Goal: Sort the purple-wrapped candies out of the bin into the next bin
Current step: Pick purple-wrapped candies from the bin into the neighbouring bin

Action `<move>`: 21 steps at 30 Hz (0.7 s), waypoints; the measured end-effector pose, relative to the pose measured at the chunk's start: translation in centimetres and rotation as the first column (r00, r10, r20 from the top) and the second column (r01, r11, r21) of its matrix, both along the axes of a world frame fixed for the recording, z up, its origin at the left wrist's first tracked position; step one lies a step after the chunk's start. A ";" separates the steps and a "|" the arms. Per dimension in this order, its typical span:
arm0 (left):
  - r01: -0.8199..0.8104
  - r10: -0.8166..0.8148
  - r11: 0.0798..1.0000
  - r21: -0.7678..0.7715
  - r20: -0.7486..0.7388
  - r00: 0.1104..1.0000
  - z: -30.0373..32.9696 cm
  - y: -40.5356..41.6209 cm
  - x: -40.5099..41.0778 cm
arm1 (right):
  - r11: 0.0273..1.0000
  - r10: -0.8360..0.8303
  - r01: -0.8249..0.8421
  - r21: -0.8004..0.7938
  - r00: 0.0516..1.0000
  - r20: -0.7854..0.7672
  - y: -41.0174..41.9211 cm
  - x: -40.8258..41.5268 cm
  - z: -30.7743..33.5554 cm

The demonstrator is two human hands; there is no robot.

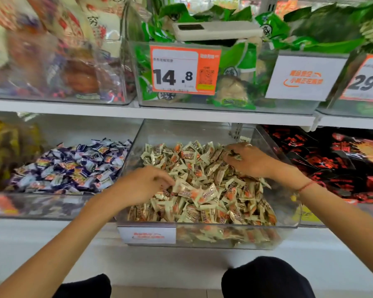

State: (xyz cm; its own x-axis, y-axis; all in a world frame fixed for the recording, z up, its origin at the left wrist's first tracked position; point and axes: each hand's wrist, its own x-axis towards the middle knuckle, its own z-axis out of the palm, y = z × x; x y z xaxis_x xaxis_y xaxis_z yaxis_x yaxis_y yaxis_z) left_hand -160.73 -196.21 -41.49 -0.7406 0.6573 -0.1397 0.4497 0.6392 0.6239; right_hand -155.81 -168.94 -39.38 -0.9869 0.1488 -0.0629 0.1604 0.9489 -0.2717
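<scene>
Head view: both my hands are in the centre bin [209, 230] of cream candies [205, 190], well apart, searching for strays. My left hand [141, 186] pinches a wrapper; whether my right hand [247, 158] grips anything, I cannot tell. The purple candies [73, 166] fill the left-hand bin [41, 205].

Purple-wrapped candies [73, 166] lie heaped in the left clear bin [52, 206], beside the cream-candy bin [202, 237].

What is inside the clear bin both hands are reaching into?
The clear bin holds a heap of cream-and-orange candies. The left hand and right hand rest in the pile. No purple candy shows; deeper layers and anything under the hands are covered.
</scene>
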 end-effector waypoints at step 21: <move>-0.157 0.070 0.936 -0.314 -0.273 0.959 -4.8 4.5 -4.5 | 0.992 0.110 -0.123 0.021 0.939 0.326 -6.3 0.6 -5.5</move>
